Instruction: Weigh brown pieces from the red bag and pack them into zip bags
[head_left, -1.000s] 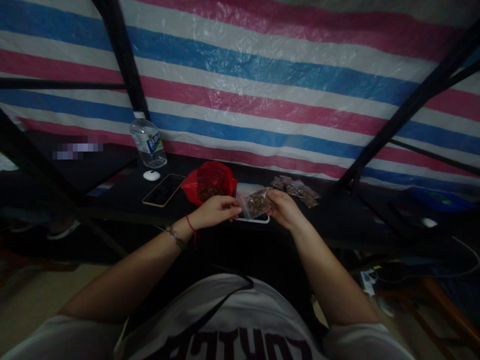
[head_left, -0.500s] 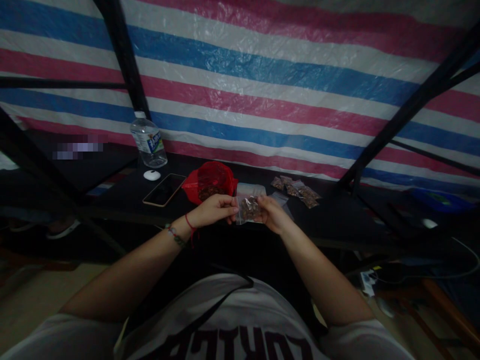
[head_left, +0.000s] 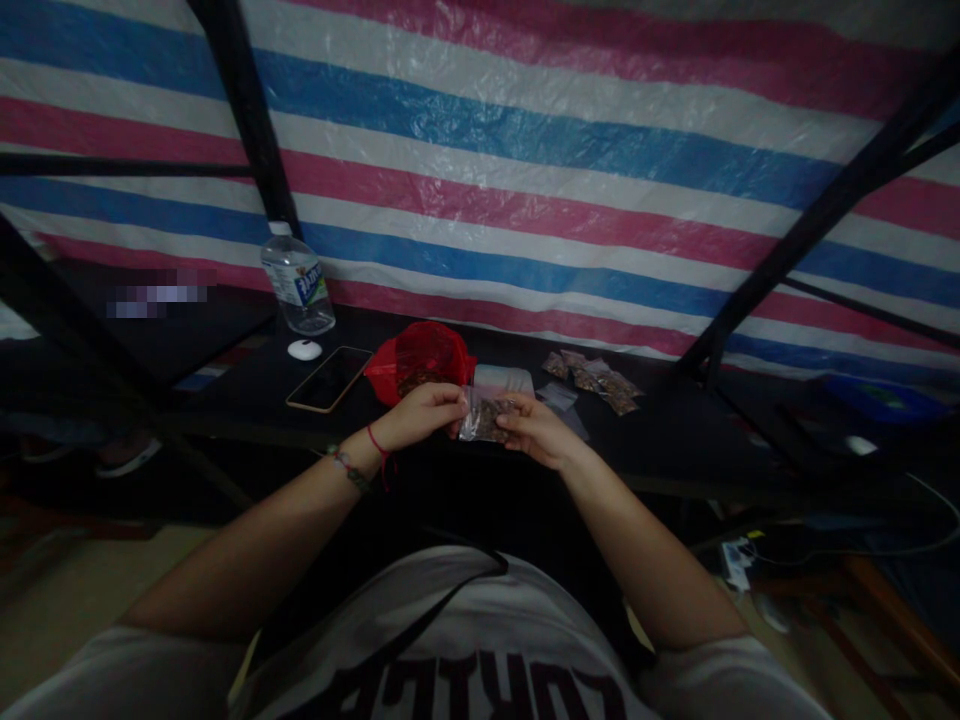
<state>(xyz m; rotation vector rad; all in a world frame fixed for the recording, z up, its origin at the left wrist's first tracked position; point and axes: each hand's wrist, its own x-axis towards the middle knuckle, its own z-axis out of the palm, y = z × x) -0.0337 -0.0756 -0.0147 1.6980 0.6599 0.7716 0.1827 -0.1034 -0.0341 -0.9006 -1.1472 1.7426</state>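
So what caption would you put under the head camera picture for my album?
Two hands, left hand and right hand, hold a small clear bag of brown bits beside a red bag.

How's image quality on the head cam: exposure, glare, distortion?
Head view: underexposed, so the black table loses detail; the striped tarp is brightest, with mild sheen; wide-angle bending curves the frame bars. Left hand and right hand holding the small clear bag are dim but readable; a pixelated patch sits at left.
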